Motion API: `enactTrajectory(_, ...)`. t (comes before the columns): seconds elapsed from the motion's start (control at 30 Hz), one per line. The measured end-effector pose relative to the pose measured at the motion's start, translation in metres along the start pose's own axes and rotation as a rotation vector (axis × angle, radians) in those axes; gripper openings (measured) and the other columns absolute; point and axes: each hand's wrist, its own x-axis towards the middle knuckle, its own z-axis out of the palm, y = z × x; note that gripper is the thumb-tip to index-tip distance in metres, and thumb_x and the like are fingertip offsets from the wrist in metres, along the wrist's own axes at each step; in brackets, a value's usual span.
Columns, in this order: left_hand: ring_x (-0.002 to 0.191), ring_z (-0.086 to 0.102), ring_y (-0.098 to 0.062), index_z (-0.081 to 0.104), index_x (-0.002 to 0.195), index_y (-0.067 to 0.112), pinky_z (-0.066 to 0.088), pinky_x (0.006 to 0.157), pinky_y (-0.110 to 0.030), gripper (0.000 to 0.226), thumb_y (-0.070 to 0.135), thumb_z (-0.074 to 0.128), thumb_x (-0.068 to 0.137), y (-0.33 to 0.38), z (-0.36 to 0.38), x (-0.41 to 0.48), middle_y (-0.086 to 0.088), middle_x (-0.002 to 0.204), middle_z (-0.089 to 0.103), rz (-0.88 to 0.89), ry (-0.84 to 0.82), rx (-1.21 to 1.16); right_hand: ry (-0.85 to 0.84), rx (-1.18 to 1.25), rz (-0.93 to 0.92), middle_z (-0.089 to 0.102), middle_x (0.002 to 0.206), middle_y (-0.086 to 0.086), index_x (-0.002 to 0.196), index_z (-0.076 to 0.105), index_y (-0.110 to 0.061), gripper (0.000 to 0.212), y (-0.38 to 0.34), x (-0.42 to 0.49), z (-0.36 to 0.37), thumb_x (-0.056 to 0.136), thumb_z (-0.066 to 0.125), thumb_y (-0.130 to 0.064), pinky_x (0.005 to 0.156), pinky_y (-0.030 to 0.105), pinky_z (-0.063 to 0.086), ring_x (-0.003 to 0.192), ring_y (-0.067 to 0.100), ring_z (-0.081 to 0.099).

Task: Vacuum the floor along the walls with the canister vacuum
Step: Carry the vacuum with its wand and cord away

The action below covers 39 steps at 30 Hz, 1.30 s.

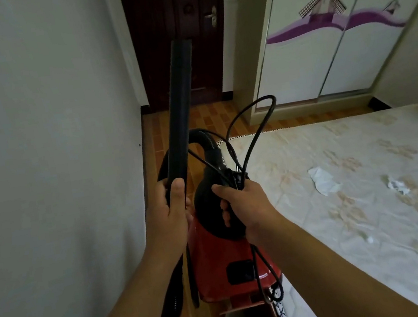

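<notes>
Vacuum (226, 261), a red canister with a black top, is hanging in the narrow gap between the wall (39, 156) and the near-left edge of the bed (369, 188), lifted off the tiled floor (213, 119). The right hand (247, 204) is wrapping its fingers fully around the black carry handle, and it is also pinching several loops of black power cord (253, 119) against that handle; the loops are arching up above the hand and trailing down past the canister's right side. The left hand (170, 213) is closing tightly around the lower end of the black tube (181, 108), thumb lying along its front, and the tube is pointing up and away toward the dark door (175, 14). A ribbed hose (199, 138) is curving from the canister's front over to the tube, and another stretch is drooping below the left forearm. Crumpled paper scraps (322, 179) are lying on the bed's patterned cover. A wardrobe (332, 31) with a windmill picture is standing beyond the bed's far edge.
</notes>
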Motion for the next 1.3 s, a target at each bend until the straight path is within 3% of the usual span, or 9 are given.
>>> enactTrajectory(0.17, 0.053, 0.058, -0.007, 0.056, 0.102, 0.023, 0.048, 0.049, -0.014, 0.03, 0.048, 0.039, 0.101, -0.001, 0.032, 0.088, -0.01, 0.079, 0.064, 0.017, 0.0, 0.05, -0.011, 0.024, 0.001, 0.057, 0.066, 0.006, 0.113, 0.06, -0.004, 0.026, -0.036, 0.083, -0.003, 0.095, 0.072, -0.018, 0.046, 0.028, 0.044, 0.049, 0.017, 0.05)
enactTrajectory(0.33, 0.055, 0.059, -0.009, 0.056, 0.101, 0.028, 0.049, 0.052, -0.016, 0.034, 0.056, 0.037, 0.096, 0.006, 0.055, 0.168, -0.008, 0.078, 0.064, 0.027, -0.001, 0.073, -0.024, 0.033, -0.026, 0.059, 0.066, 0.005, 0.117, 0.061, -0.011, 0.027, -0.079, 0.158, 0.0, 0.094, 0.072, -0.018, 0.048, 0.03, 0.046, 0.051, 0.016, 0.052)
enactTrajectory(0.47, 0.06, 0.063, -0.024, 0.057, 0.098, 0.022, 0.052, 0.054, -0.023, 0.037, 0.054, 0.038, 0.099, 0.002, 0.068, 0.231, -0.012, 0.077, 0.064, 0.045, -0.009, 0.056, -0.025, 0.005, -0.052, 0.059, 0.067, 0.005, 0.117, 0.061, -0.011, 0.025, -0.105, 0.213, 0.008, 0.095, 0.071, -0.019, 0.047, 0.029, 0.045, 0.05, 0.016, 0.051)
enactTrajectory(0.77, 0.058, 0.061, -0.007, 0.055, 0.1, 0.032, 0.05, 0.055, -0.015, 0.034, 0.061, 0.037, 0.096, -0.027, 0.082, 0.401, 0.002, 0.077, 0.065, 0.012, -0.07, -0.001, 0.065, 0.004, -0.06, 0.057, 0.065, 0.005, 0.112, 0.061, -0.005, 0.024, -0.157, 0.361, 0.052, 0.094, 0.072, -0.018, 0.046, 0.028, 0.044, 0.048, 0.016, 0.051)
enactTrajectory(1.3, 0.06, 0.06, -0.007, 0.055, 0.104, 0.026, 0.052, 0.058, -0.019, 0.033, 0.054, 0.036, 0.103, -0.041, 0.13, 0.667, 0.004, 0.08, 0.062, -0.01, -0.182, 0.061, 0.149, 0.102, -0.056, 0.057, 0.062, 0.004, 0.106, 0.06, -0.006, 0.017, -0.255, 0.594, 0.082, 0.092, 0.069, -0.009, 0.045, 0.029, 0.043, 0.046, 0.017, 0.051)
